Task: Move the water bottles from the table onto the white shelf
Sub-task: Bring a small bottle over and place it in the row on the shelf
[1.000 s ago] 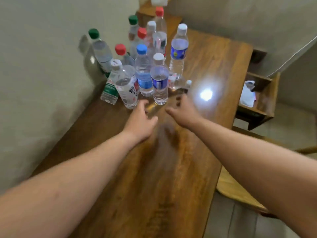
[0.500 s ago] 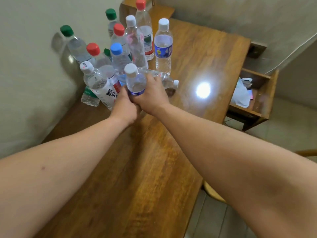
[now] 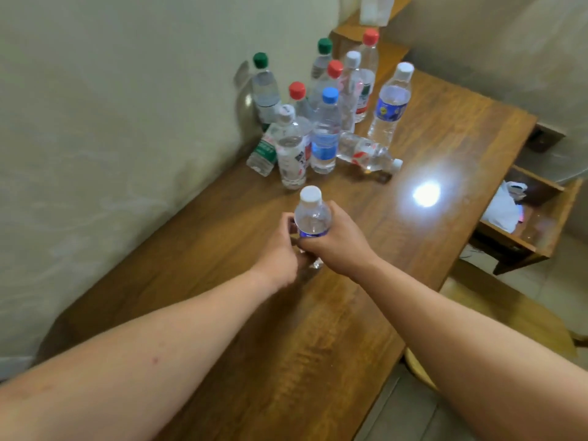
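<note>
Head view, quick question: how is the small water bottle [image 3: 312, 218] being held, and where?

Reply: it's gripped upright by both hands over the wooden table [image 3: 318, 345], well apart from the others. The right hand [image 3: 340, 246] is curled round the blue label, and the left hand [image 3: 280, 253] is wrapped against the lower left side. Whether it's lifted off the wood can't be told. White cap, clear body, water inside. The other bottles [image 3: 324, 128] are clustered at the far corner by the wall, with one bottle laid on its side [image 3: 366, 152].
</note>
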### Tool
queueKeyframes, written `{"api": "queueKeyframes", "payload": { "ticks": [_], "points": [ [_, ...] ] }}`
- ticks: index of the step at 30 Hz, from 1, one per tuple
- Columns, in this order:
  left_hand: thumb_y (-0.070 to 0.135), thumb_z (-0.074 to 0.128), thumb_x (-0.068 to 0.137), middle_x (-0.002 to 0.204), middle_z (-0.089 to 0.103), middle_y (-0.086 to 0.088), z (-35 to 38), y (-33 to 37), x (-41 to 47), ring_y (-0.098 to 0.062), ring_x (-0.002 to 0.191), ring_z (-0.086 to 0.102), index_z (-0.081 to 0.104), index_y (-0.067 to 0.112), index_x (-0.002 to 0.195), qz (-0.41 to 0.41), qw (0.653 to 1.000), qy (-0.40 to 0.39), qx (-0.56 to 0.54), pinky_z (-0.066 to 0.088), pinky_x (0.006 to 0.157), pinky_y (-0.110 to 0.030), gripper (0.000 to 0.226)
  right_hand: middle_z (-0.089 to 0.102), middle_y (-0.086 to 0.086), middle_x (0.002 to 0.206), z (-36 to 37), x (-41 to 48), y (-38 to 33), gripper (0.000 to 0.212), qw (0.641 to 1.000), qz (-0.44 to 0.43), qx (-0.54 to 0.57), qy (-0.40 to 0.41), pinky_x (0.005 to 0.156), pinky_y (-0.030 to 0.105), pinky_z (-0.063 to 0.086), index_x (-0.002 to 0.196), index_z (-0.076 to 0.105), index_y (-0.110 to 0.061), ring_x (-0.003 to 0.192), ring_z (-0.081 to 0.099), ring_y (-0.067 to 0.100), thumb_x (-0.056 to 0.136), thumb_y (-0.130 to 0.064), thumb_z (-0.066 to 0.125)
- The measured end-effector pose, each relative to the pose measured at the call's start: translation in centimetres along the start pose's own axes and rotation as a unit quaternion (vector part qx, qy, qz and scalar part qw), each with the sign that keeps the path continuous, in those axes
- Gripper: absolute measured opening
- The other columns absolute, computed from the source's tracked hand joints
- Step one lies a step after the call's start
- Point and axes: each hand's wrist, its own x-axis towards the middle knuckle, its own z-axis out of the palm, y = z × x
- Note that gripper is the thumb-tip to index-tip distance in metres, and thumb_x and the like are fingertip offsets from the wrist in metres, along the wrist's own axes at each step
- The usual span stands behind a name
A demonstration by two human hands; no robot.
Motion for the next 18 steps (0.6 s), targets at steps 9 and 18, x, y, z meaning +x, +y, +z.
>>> {"api": "queueKeyframes", "payload": {
  "ticks": [9,18],
  "points": [
    [-0.005,0.081,0.085,0.114,0.074,0.000,-13.2,-8.4,-11.9,-0.002,0.102,0.072,0.062,0.012,0.134,0.004,0.993,0.074,-0.092,0.058,0.080,-0.017,0.055,0.069,-0.007,0.112,14.3,-8.5,-10.9,0.056,0.992,-0.112,-0.015,-0.059,0.088,0.046,0.061,0.112,0.059,-0.037,0.103,0.070,0.013,0.065,-0.044,0.088],
    [0.051,0.081,0.082,0.121,0.073,0.011,-32.9,-15.4,-27.5,-0.014,0.110,0.071,0.064,0.036,0.122,0.020,0.984,0.176,-0.010,0.059,0.100,-0.044,0.046,0.074,-0.008,0.130,29.1,-18.0,-25.0,0.065,0.958,-0.179,-0.001,-0.222,0.103,0.043,0.061,0.140,0.060,-0.039,0.118,0.072,0.009,0.083,-0.047,0.091]
  ]
}}
